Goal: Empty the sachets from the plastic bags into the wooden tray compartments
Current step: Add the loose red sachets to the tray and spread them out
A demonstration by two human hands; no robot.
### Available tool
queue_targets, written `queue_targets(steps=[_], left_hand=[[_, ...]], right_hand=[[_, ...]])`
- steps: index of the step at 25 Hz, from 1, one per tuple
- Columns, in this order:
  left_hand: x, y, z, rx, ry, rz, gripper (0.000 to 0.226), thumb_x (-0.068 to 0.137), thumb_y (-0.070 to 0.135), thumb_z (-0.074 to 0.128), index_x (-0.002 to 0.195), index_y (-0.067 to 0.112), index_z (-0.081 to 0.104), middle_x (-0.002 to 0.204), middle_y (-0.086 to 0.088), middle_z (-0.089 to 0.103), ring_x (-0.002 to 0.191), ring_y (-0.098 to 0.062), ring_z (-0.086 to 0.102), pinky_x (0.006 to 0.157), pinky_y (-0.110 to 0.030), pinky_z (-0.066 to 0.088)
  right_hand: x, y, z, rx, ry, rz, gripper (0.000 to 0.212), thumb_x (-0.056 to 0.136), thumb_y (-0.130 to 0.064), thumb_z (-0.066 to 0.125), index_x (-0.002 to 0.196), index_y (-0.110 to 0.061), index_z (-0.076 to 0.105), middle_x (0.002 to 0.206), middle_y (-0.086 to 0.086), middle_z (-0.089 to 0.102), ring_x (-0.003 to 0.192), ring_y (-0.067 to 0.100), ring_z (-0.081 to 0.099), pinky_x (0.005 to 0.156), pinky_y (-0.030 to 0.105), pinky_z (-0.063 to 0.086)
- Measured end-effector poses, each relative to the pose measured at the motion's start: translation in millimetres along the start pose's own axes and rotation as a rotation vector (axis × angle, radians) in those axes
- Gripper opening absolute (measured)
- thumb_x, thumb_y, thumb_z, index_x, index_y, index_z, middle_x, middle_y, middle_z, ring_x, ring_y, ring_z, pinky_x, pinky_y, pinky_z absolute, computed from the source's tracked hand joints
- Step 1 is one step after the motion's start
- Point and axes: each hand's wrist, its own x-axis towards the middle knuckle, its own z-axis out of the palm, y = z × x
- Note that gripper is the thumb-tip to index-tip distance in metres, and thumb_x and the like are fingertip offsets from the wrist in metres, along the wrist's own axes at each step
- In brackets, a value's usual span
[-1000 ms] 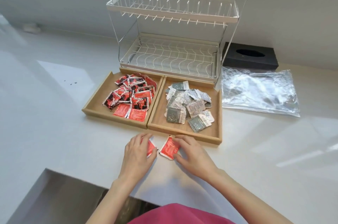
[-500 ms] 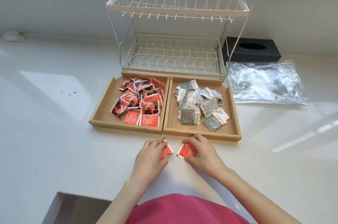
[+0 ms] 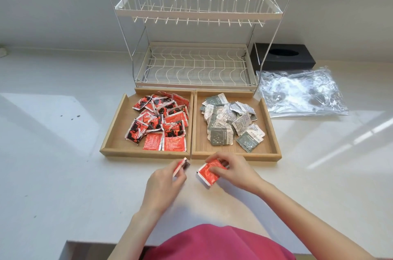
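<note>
Both hands are low in the centre of the frame, just in front of the wooden tray [image 3: 146,153]. The left hand [image 3: 164,183] pinches a red sachet [image 3: 181,166] between thumb and fingers, its upper end sticking up toward the tray's front rim. The right hand [image 3: 236,169] grips a second red sachet [image 3: 210,172], fingers curled over its upper right corner, the packet tilted just above the white worktop [image 3: 63,174]. The two sachets sit near each other, apart by a small gap. In the tray's left compartment lies a heap of red and black sachets [image 3: 159,121]; the right compartment holds a pile of grey and white sachets [image 3: 229,119]. Right of the tray, at mid-right of the frame, clear plastic bags [image 3: 299,93] lie flat and crumpled. Behind the tray stands a two-tier wire dish rack [image 3: 195,15], and a black tissue box [image 3: 282,56] is beside it at the upper right.
</note>
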Motion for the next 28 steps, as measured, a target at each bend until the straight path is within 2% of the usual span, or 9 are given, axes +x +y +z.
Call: queue_targets(steps=[3, 5, 7, 11, 14, 16, 18, 23, 28], left_hand=[[10, 0, -26, -0.121, 0.115, 0.048, 0.023, 0.083, 0.018, 0.053, 0.102, 0.013, 0.066, 0.081, -0.005, 0.071, 0.072, -0.021, 0.063, 0.063, -0.027, 0.042], [25, -1, -41, -0.135, 0.158, 0.111, 0.027, 0.084, 0.012, 0.053, 0.107, 0.013, 0.065, 0.092, 0.005, 0.066, 0.081, -0.006, 0.062, 0.067, -0.015, 0.039], [42, -3, -53, -0.092, 0.197, 0.152, 0.030, 0.085, 0.003, 0.053, 0.112, 0.011, 0.063, 0.103, 0.009, 0.059, 0.096, -0.004, 0.056, 0.079, -0.008, 0.036], [69, -16, -67, 0.008, 0.271, 0.204, 0.034, 0.081, -0.008, 0.051, 0.109, 0.007, 0.064, 0.112, -0.007, 0.066, 0.106, -0.014, 0.056, 0.089, -0.012, 0.033], [84, -30, -60, 0.102, 0.134, 0.138, 0.037, 0.086, 0.001, 0.048, 0.118, 0.014, 0.059, 0.125, -0.006, 0.060, 0.119, -0.021, 0.052, 0.100, -0.031, 0.037], [87, -38, -49, 0.341, -0.125, 0.036, 0.042, 0.092, 0.018, 0.040, 0.133, 0.024, 0.040, 0.145, 0.000, 0.039, 0.137, -0.019, 0.028, 0.110, -0.045, 0.022], [88, -42, -44, 0.459, -0.259, -0.017, 0.049, 0.092, 0.035, 0.036, 0.140, 0.028, 0.025, 0.152, 0.004, 0.021, 0.142, -0.017, 0.008, 0.112, -0.051, 0.007], [90, -43, -48, 0.489, -0.266, -0.033, 0.063, 0.087, 0.056, 0.032, 0.142, 0.035, 0.009, 0.156, -0.001, -0.002, 0.142, -0.023, -0.011, 0.113, -0.049, -0.006], [97, -48, -41, 0.512, -0.321, -0.064, 0.055, 0.092, 0.047, 0.029, 0.141, 0.040, 0.005, 0.155, 0.002, -0.007, 0.141, -0.027, -0.014, 0.113, -0.052, -0.003]], right_hand=[[16, -19, -8, 0.043, 0.045, -0.015, 0.021, 0.083, -0.018, 0.059, 0.102, -0.025, 0.065, 0.089, 0.000, 0.066, 0.074, 0.008, 0.056, 0.074, 0.026, 0.047], [32, -33, -11, 0.025, 0.054, -0.038, 0.022, 0.084, -0.019, 0.058, 0.103, -0.027, 0.064, 0.089, -0.002, 0.064, 0.072, 0.003, 0.054, 0.068, 0.017, 0.044], [48, -48, -11, 0.022, 0.040, -0.064, 0.023, 0.084, -0.016, 0.057, 0.105, -0.025, 0.063, 0.086, -0.002, 0.061, 0.071, 0.002, 0.054, 0.062, 0.011, 0.042], [73, -67, -1, 0.010, 0.004, -0.105, 0.025, 0.085, -0.015, 0.055, 0.109, -0.022, 0.061, 0.091, 0.014, 0.067, 0.082, 0.019, 0.063, 0.080, 0.030, 0.049], [81, -66, 6, -0.148, -0.068, -0.127, 0.034, 0.087, -0.017, 0.052, 0.121, -0.019, 0.057, 0.116, 0.012, 0.063, 0.102, 0.023, 0.060, 0.094, 0.038, 0.046], [82, -62, 10, -0.222, -0.056, -0.150, 0.037, 0.090, -0.017, 0.049, 0.126, -0.017, 0.053, 0.131, 0.011, 0.053, 0.114, 0.024, 0.053, 0.101, 0.037, 0.040], [83, -58, 11, -0.282, -0.006, -0.181, 0.041, 0.090, -0.017, 0.047, 0.131, -0.017, 0.047, 0.143, 0.011, 0.040, 0.131, 0.025, 0.039, 0.110, 0.040, 0.031], [91, -59, 14, -0.576, 0.004, -0.263, 0.061, 0.089, -0.032, 0.048, 0.144, -0.027, 0.021, 0.157, 0.006, 0.006, 0.145, 0.020, -0.001, 0.118, 0.044, -0.002], [107, -64, 24, -0.710, -0.164, -0.155, 0.072, 0.087, -0.040, 0.048, 0.146, -0.025, 0.010, 0.158, 0.007, 0.000, 0.145, 0.021, -0.004, 0.114, 0.049, -0.008]])
